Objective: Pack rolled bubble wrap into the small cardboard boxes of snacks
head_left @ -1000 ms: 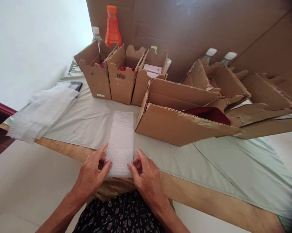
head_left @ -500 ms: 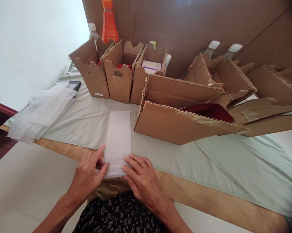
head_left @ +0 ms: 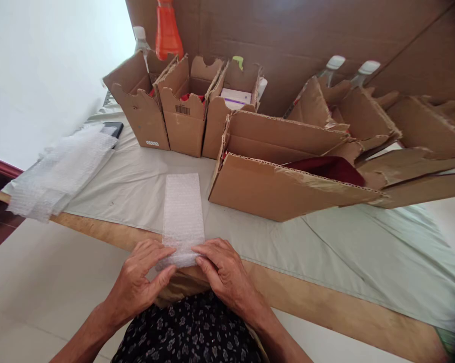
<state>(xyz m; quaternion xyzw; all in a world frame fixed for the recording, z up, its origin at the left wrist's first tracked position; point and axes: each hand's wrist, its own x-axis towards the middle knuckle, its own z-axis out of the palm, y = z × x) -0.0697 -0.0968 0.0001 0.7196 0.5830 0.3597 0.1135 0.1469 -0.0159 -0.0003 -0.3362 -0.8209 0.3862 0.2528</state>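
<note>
A narrow strip of white bubble wrap (head_left: 183, 212) lies lengthwise on the pale green cloth (head_left: 136, 189), its near end at the table's wooden front edge (head_left: 306, 302). My left hand (head_left: 138, 280) and my right hand (head_left: 221, 269) meet at that near end. Both have fingers curled and pinched on the wrap's near edge, thumbs beneath, fingertips almost touching each other.
A pile of bubble wrap (head_left: 57, 174) lies at the left with a dark phone (head_left: 112, 129) beside it. Three small open cartons (head_left: 185, 108) stand at the back, bottles behind them. A long open carton (head_left: 283, 174) with a dark red item sits right of the strip.
Both hands have slid inward from the sides of the strip onto its near end and closed on its edge. The view has shifted slightly downward.
</note>
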